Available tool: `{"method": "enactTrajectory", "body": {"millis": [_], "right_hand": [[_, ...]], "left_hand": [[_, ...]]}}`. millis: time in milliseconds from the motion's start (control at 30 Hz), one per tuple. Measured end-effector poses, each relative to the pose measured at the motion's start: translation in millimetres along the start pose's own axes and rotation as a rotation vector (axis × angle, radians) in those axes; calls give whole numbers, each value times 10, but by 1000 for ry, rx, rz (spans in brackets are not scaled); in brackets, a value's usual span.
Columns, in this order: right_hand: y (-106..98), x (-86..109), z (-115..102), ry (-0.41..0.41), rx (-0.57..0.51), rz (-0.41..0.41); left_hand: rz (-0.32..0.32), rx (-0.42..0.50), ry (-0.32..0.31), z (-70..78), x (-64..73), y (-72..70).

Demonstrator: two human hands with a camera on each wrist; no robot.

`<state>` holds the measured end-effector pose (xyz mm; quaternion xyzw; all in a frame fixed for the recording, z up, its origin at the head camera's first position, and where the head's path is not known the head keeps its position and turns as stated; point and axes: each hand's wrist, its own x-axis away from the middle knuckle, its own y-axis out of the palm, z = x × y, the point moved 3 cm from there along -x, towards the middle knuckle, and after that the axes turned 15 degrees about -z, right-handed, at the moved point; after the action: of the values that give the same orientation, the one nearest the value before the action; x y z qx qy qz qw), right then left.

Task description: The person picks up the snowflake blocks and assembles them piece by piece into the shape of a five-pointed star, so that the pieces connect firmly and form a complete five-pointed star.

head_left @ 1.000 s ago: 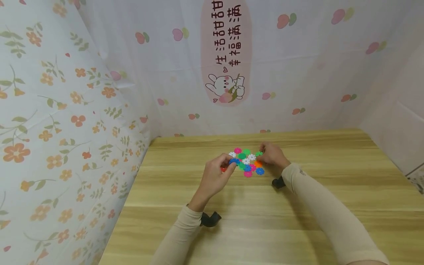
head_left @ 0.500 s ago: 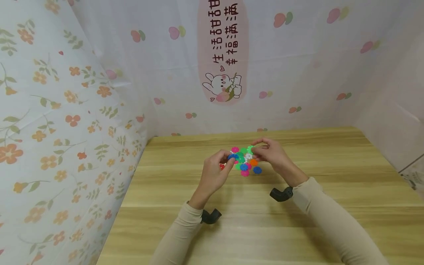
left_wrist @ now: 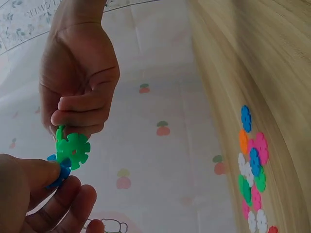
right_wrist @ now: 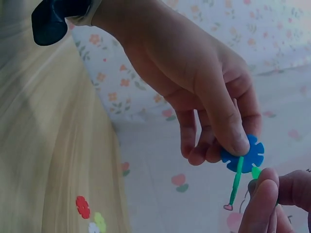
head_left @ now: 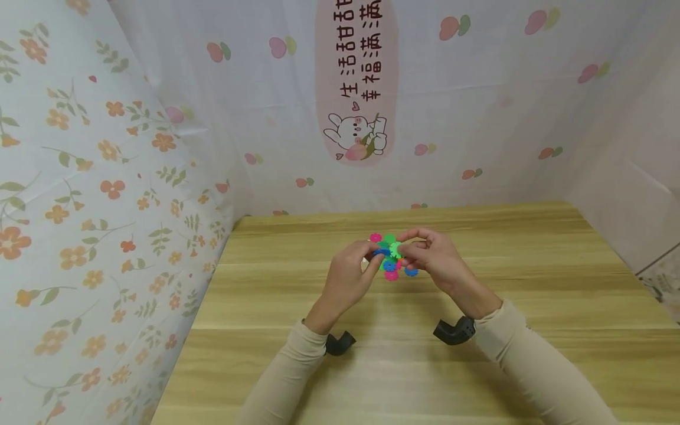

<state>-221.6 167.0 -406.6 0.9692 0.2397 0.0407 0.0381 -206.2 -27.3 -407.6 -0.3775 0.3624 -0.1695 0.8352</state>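
In the head view my left hand [head_left: 347, 276] pinches a blue snowflake disc [head_left: 380, 252] between thumb and fingers, above the table. A green snowflake disc [left_wrist: 75, 150] is slotted into the blue disc [right_wrist: 255, 151], and stands edge-on to it in the right wrist view. My right hand [head_left: 441, 264] pinches a light green snowflake disc [head_left: 395, 249], bringing its edge up close to the blue disc. Whether these two touch cannot be told. Fingers hide part of each piece.
Below the hands, several loose snowflake discs lie on the wooden table, among them pink [left_wrist: 261, 148], white [left_wrist: 261, 221], orange [left_wrist: 243, 141] and red [right_wrist: 82, 207] ones. A patterned cloth [head_left: 265, 118] hangs behind the table's far edge. A black mount [head_left: 454, 332] sits on the right wrist.
My right hand has picked the light green disc up from the right of the pile and carried it left to the blue disc. My left hand has kept its pinch, shifting only slightly.
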Motion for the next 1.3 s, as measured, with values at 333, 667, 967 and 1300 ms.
{"method": "enactTrajectory", "body": {"millis": [333, 667, 967, 1300], "right_hand": [[43, 35, -45, -10, -32, 17], [124, 33, -43, -30, -34, -2], [192, 60, 16, -42, -16, 5], [176, 23, 28, -19, 99, -33]], "left_hand": [[21, -52, 28, 71, -11, -53], [37, -41, 39, 96, 36, -78], [66, -78, 76, 84, 88, -37], [40, -58, 25, -22, 81, -19]]}}
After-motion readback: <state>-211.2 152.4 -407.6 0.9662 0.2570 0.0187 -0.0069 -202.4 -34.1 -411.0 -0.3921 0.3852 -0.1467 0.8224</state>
